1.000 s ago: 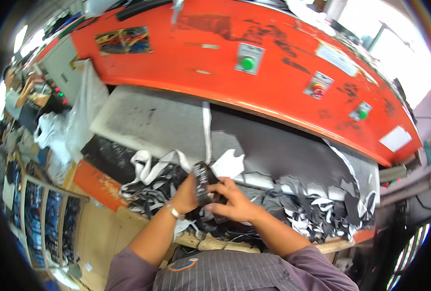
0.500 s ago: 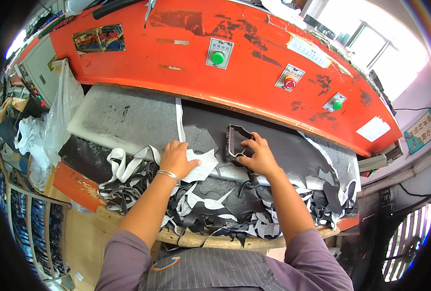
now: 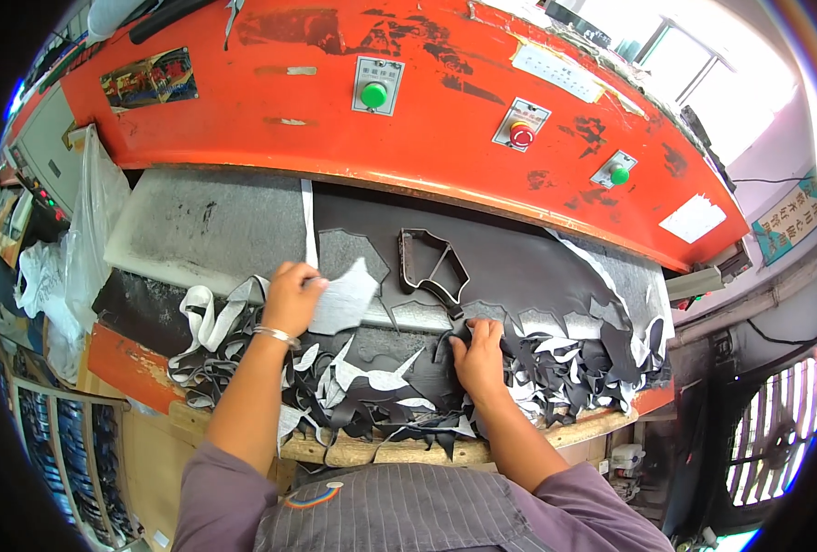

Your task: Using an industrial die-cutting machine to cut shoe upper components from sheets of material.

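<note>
My left hand [image 3: 291, 299], with a silver bangle at the wrist, pinches a pale, pointed-edged cut piece [image 3: 346, 302] of leather-like material between thumb and fingers. The piece shows its light backing and hangs over the front of the cutting bed. A metal cutting die [image 3: 464, 276], an open angular outline with a crossbar, lies on the dark sheet [image 3: 519, 267]. Just below it, my right hand [image 3: 482, 354] is closed at the bed's front edge on a dark scrap [image 3: 443, 354]. Its fingertips are partly hidden among the offcuts.
Above the bed [image 3: 215, 216] spans the red machine beam [image 3: 289, 129] with a green button [image 3: 373, 95], a red stop button [image 3: 521, 135] and another green button [image 3: 619, 175]. Tangled offcuts [image 3: 381, 377] heap along the front ledge. Clear plastic [image 3: 100, 221] hangs at left.
My right hand has let go of the die and moved down to the offcuts. My left hand has lifted the pale piece slightly leftward. The view has shifted a little.
</note>
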